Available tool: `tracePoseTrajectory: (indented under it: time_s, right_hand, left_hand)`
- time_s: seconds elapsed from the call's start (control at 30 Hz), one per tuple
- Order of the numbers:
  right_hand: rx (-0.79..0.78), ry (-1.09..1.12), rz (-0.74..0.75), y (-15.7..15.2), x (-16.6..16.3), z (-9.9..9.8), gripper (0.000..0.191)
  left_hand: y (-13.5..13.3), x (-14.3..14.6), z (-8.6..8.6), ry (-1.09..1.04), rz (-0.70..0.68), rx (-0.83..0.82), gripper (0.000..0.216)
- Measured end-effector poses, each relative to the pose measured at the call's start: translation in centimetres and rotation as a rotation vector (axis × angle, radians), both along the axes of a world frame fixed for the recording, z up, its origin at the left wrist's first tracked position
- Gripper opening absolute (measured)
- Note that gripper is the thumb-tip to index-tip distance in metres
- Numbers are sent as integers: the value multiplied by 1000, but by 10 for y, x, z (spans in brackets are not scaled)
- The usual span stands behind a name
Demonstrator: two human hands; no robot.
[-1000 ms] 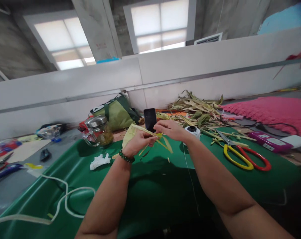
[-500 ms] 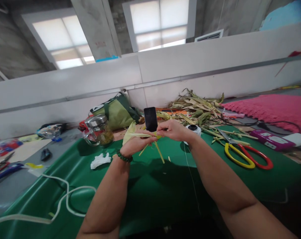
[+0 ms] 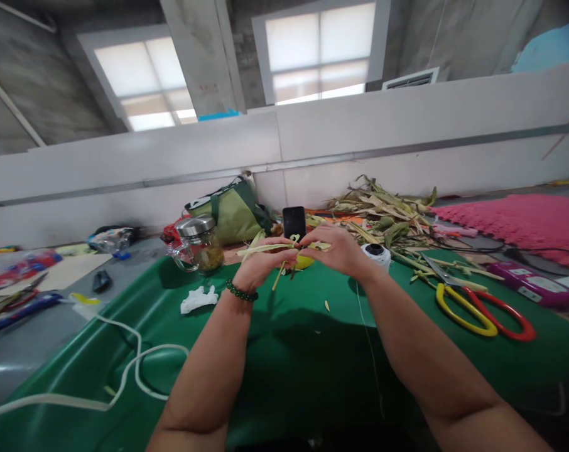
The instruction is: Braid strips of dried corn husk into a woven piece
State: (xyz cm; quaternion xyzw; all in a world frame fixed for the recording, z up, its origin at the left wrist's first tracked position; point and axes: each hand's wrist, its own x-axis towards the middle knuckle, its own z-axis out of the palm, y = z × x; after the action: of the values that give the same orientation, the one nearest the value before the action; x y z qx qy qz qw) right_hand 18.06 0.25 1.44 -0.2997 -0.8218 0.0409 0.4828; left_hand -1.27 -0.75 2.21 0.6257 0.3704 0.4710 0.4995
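Observation:
My left hand (image 3: 260,263), with a green bead bracelet at the wrist, is closed on pale corn husk strips (image 3: 252,250) above the green mat (image 3: 284,326). A thin yellowish stalk (image 3: 278,277) pokes down below its fingers. My right hand (image 3: 335,250) meets it from the right, its fingers pinched on the husk, with a bit of pale husk showing between the two hands. Something yellow (image 3: 304,261), partly covered by the fingers, shows just below. Behind the hands stands a dark phone (image 3: 294,221). The fingertips are too small to make out in detail.
A white thread spool (image 3: 377,256) sits right of my right hand, its thread trailing forward. Beyond are scissors (image 3: 468,311), a purple power strip (image 3: 532,284) and a husk heap (image 3: 383,207). On the left are a glass jar (image 3: 204,248), crumpled tissue (image 3: 198,300) and a white cable (image 3: 138,351).
The view has shifted slightly. My hands have turned the husk piece: the broad husk now lies flatter, and the stalks below point differently. Both hands keep their hold.

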Motion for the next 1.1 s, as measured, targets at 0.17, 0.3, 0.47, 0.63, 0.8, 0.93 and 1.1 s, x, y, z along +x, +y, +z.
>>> tracePoseTrajectory:
  time_s: [0.17,0.3,0.47,0.63,0.8,0.93,1.1]
  right_hand:
    - [-157,-25,-16,2,-7,-5,11]
    - [-140,-83,-44,0,-6,-4,11]
    - [-126,-118,-68,-1,2,-1,12]
    - [-152,-65,-101,3,1,-3,14]
    - [-140,-55,-75,3,-3,-5,19]
    - [-74,-85,-60,6,0,-5,17]
    - [264,109,-283,3,-5,-7,27]
  left_hand:
    - [0,2,-1,28,79,72,33]
    - [1,3,-2,50,144,100,32]
    - [7,2,-7,18,162,99,36]
    - [7,1,-4,-21,105,-1,45]
    - [5,3,-5,15,137,100,35]
    - [12,2,-10,-74,152,54,41]
    - [19,-2,-9,-307,211,-62,43]
